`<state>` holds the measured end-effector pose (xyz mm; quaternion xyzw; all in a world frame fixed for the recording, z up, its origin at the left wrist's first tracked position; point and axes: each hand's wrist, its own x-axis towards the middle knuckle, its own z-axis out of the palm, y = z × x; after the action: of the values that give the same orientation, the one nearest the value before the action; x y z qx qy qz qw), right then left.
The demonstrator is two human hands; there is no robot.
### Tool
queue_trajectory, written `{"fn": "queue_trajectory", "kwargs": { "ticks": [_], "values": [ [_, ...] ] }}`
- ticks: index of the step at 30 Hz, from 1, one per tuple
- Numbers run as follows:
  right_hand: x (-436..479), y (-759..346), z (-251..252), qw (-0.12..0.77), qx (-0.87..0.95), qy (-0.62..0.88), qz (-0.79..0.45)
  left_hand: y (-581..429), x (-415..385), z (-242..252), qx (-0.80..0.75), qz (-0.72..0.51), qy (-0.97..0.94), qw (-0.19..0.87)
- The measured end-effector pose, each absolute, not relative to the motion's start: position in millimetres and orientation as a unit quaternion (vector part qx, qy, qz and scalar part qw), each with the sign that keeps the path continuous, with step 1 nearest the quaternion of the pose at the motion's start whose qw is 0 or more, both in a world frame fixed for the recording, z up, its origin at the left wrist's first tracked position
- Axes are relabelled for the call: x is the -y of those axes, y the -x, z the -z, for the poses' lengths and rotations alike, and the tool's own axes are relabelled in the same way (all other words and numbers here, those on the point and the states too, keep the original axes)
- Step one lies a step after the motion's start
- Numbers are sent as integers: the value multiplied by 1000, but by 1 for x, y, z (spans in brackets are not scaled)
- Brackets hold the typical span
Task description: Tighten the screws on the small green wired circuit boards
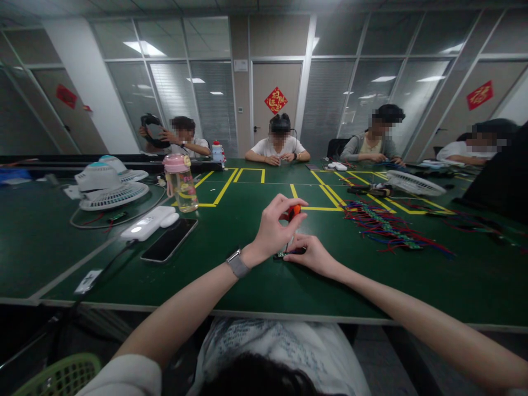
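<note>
My left hand [272, 224], with a watch [238, 264] on its wrist, is closed around the orange and black handle of a screwdriver [295, 210]. The screwdriver stands roughly upright, and its thin shaft points down at a small green circuit board [279, 256] on the table. Lower and to the right, my right hand [310, 256] pinches the board's right end, with its fingers close to the shaft. Whether the tip sits in a screw is too small to tell.
Wired circuit boards [383, 223] lie in a row to the right. On the left are a phone [170, 240], a white power strip [148, 223], a pink-lidded bottle [181, 184] and a fan [113, 190]. Several people sit across the green table [256, 291].
</note>
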<state>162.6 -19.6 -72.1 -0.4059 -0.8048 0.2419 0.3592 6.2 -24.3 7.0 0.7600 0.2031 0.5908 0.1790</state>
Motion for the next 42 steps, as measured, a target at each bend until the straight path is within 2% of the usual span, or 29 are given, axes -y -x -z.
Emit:
{"fn": "queue_trajectory", "kwargs": {
  "ticks": [3, 6, 8, 12, 15, 21, 26, 28, 37, 42],
  "values": [
    [20, -163, 72, 360, 805, 406, -241, -4, 24, -4, -217, -630, -741, 80],
    [20, -162, 72, 363, 801, 410, -241, -1, 23, -5, -204, -611, -762, 69],
    [21, -161, 72, 361, 802, 413, -238, 0, 23, -8, -190, -585, -778, 131],
    [21, -160, 71, 349, 812, 421, -205, -4, 22, -12, -152, -551, -750, 334],
    [21, -160, 68, 337, 824, 417, -182, -6, 21, -12, -146, -557, -715, 395],
    [28, -161, 60, 318, 842, 395, -183, -2, 17, -11, -172, -573, -713, 366],
    [28, -162, 60, 318, 842, 397, -178, 0, 17, -10, -221, -585, -745, 232],
    [27, -162, 62, 320, 843, 396, -177, -1, 18, -9, -224, -582, -753, 209],
    [28, -165, 63, 301, 860, 384, -149, -3, 17, -6, -179, -565, -747, 300],
    [35, -173, 32, 296, 864, 396, -99, -2, 17, -6, -194, -566, -744, 295]
  ]
}}
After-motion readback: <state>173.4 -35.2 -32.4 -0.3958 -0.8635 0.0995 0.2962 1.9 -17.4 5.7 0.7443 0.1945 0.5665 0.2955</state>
